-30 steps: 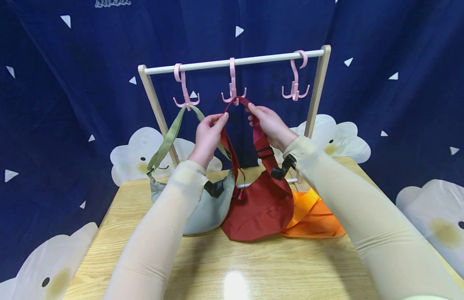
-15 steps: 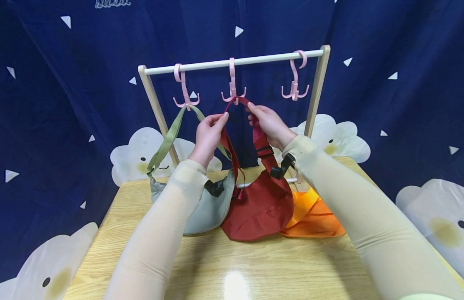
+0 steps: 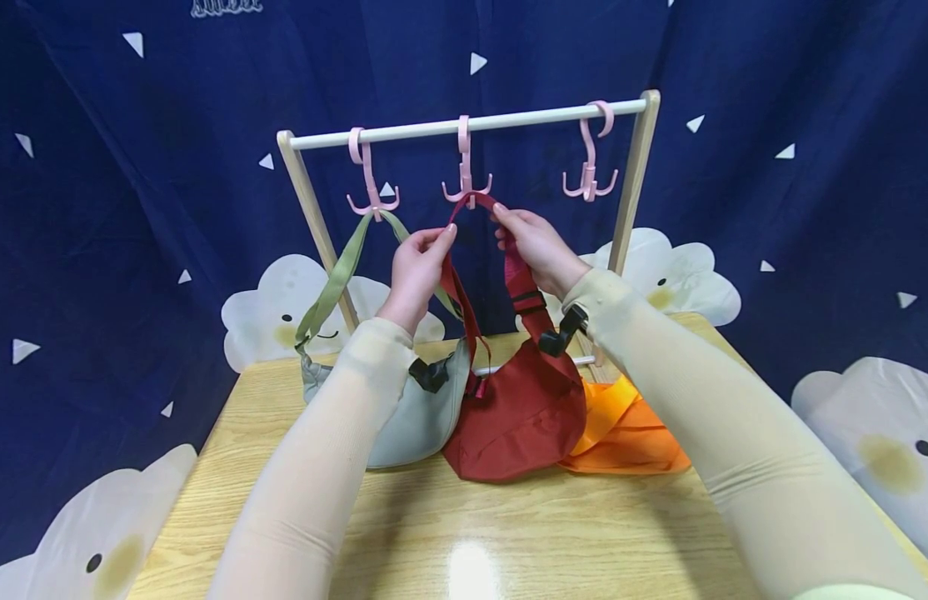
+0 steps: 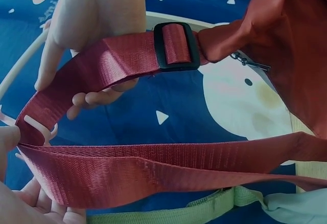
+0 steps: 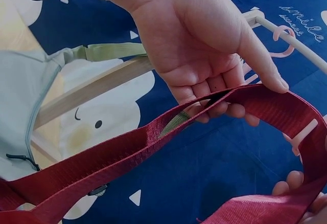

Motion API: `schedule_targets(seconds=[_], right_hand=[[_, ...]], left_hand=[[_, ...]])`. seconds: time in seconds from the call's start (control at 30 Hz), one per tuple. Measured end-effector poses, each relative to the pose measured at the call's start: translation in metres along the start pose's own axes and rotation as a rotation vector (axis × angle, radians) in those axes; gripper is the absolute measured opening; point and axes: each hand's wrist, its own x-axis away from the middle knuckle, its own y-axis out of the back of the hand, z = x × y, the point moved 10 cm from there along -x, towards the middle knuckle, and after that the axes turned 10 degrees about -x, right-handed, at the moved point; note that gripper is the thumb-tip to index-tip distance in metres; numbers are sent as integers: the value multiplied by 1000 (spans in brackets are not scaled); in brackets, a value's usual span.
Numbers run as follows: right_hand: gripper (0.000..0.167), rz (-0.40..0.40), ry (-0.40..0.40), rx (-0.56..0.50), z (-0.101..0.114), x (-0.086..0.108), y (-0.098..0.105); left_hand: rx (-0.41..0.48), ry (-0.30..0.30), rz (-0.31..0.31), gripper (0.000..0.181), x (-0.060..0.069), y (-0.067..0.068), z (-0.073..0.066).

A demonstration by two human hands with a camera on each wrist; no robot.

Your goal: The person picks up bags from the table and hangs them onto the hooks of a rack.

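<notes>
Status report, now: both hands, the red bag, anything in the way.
Left hand and right hand both pinching red strap. Strap apparently looped over middle pink hook, red bag below. No obstruction visible at that hook.

Head view, forward and down; wrist views, close in, sharing red strap (image 4: 102, 180)

Red bag (image 3: 516, 425): matt cloth, softly creased
Red strap (image 4: 102, 178): ribbed webbing with a faint sheen
Strap slider (image 4: 193, 47): smooth plastic
Grey bag (image 3: 419, 429), left of the red bag: smooth matt fabric
Orange bag (image 3: 629, 440), right of the red bag: creased cloth
Pink hooks (image 3: 466, 165): smooth plastic
Rack posts (image 3: 635, 183): smooth wood
Tabletop (image 3: 576, 533): glossy wood grain
Curtain (image 3: 741, 208): matt cloth
</notes>
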Motion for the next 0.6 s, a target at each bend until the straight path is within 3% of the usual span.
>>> schedule_targets(seconds=[0.6], right_hand=[[50,12,0,-8,-1,1,-3]], left_hand=[[2,21,10,42,2,-1,2]])
